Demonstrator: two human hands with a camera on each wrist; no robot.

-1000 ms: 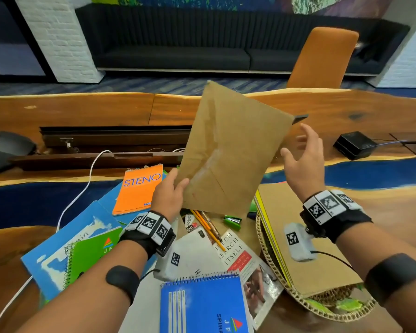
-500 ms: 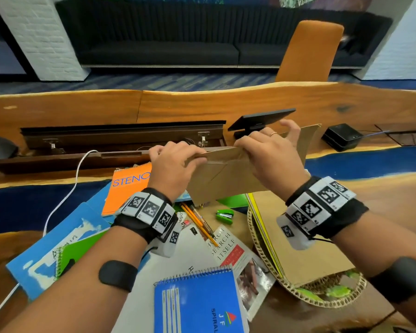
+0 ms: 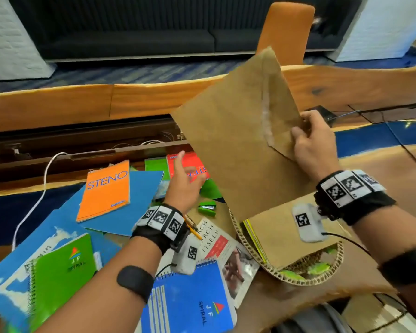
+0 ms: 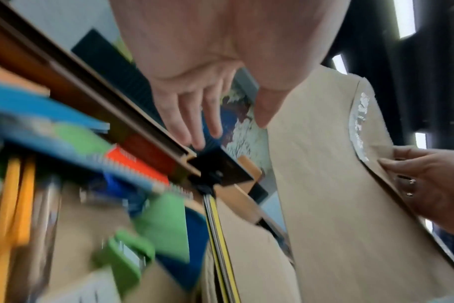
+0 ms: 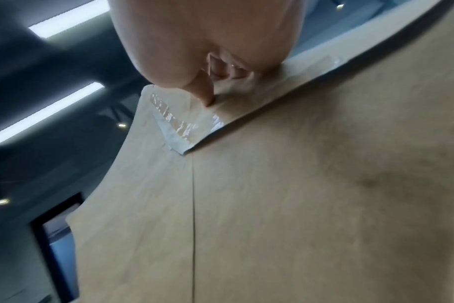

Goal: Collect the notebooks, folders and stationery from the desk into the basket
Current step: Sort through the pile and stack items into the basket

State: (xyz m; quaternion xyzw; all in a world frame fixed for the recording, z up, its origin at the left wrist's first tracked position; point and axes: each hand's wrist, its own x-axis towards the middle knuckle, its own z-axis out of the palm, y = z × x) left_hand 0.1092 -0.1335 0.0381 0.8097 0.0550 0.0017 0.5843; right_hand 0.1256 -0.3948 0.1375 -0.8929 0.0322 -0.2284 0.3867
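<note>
My right hand (image 3: pixel 308 138) pinches the flap edge of a large brown envelope (image 3: pixel 240 145), held tilted in the air above the woven basket (image 3: pixel 298 278). The same envelope (image 5: pixel 272 194) fills the right wrist view, thumb pressed on its taped flap, and shows as the envelope (image 4: pixel 329 174) in the left wrist view. The basket holds another brown envelope (image 3: pixel 281 234) and a yellow-edged pad. My left hand (image 3: pixel 185 179) is open, fingers spread, hovering over a red notebook (image 3: pixel 187 164); the same hand (image 4: pixel 194 114) grips nothing.
On the desk lie an orange STENO pad (image 3: pixel 105 188), blue folders (image 3: pixel 130 200), a green spiral notebook (image 3: pixel 63 267), a blue spiral notebook (image 3: pixel 190 304), a paperback (image 3: pixel 226 251), pencils (image 3: pixel 192 227) and a green stapler (image 3: pixel 207 209). A white cable (image 3: pixel 36 195) runs at left.
Both hands held the envelope half a second ago. Now the left hand has let go and dropped toward the notebooks, while the right hand alone has swung the envelope up over the basket.
</note>
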